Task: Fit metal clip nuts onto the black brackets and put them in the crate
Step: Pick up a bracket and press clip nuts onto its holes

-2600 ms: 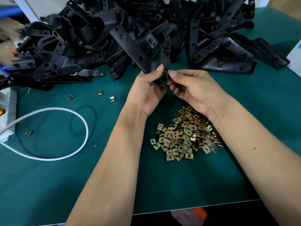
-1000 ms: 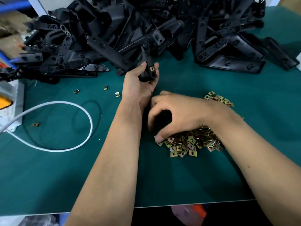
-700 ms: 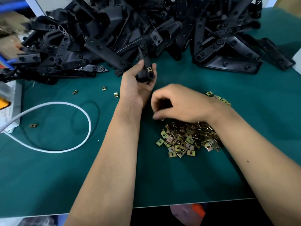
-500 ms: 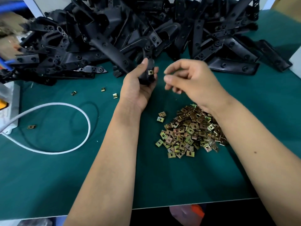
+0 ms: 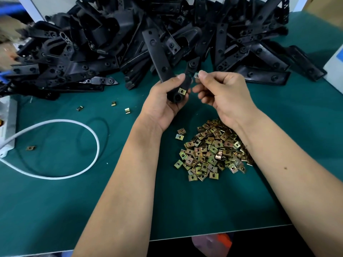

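My left hand (image 5: 163, 101) grips a black V-shaped bracket (image 5: 157, 51) at its corner, arms pointing up and away. One brass clip nut (image 5: 181, 91) sits fitted on the bracket near my thumb. My right hand (image 5: 222, 93) pinches a second clip nut (image 5: 196, 75) between thumb and forefinger, close to the bracket's right arm. A heap of loose clip nuts (image 5: 211, 151) lies on the green mat below my right wrist. The crate is not in view.
A big pile of black brackets (image 5: 130, 39) fills the back of the green mat (image 5: 55, 201). A white cable (image 5: 74, 127) loops at left beside a white box (image 5: 8, 123). Stray clip nuts (image 5: 114, 103) lie at left. The table's front edge runs along the bottom.
My right hand dipped into the nut heap, took one clip nut and rose to the bracket. My left hand turned the bracket so its arms point more upright.
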Tool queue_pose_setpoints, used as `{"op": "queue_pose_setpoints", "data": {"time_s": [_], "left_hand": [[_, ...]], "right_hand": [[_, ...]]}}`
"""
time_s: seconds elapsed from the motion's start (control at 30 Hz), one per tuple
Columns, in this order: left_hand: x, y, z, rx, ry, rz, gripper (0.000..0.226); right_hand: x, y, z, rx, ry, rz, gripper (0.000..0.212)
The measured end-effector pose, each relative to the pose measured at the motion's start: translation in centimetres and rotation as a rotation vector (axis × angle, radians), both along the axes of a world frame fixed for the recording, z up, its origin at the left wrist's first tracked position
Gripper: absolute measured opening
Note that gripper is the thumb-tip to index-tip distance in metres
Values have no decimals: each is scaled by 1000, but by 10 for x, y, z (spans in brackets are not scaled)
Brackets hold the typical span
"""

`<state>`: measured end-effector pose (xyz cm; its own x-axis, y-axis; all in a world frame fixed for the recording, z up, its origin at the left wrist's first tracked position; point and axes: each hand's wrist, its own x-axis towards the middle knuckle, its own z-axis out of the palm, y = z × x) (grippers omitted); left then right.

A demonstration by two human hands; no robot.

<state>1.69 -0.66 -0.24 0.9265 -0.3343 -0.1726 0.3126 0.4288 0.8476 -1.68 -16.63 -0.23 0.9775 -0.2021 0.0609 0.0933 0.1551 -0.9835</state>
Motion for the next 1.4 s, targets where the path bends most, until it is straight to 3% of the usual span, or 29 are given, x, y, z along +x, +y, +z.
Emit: {"op": "queue_pose_setpoints", "data": {"time_s": [0.27, 0.5, 0.9, 1.03, 1.4], "left_hand": [[-2, -2, 2, 15, 10, 0, 14], [-1, -4, 3, -21, 89, -36, 28], [-1, -9, 4, -2, 137, -21, 8], [-1, -9, 4, -14, 145, -15, 14], [-1, -10, 7, 15, 156, -13, 3]], "right_hand": [[0, 3, -1, 24, 20, 13, 14], [-1, 7, -2, 17, 23, -33, 17], [2, 11, -6, 27, -12, -63, 28], [2, 12, -6, 33, -27, -35, 29], [3, 5, -7, -66, -23, -4, 31]]}}
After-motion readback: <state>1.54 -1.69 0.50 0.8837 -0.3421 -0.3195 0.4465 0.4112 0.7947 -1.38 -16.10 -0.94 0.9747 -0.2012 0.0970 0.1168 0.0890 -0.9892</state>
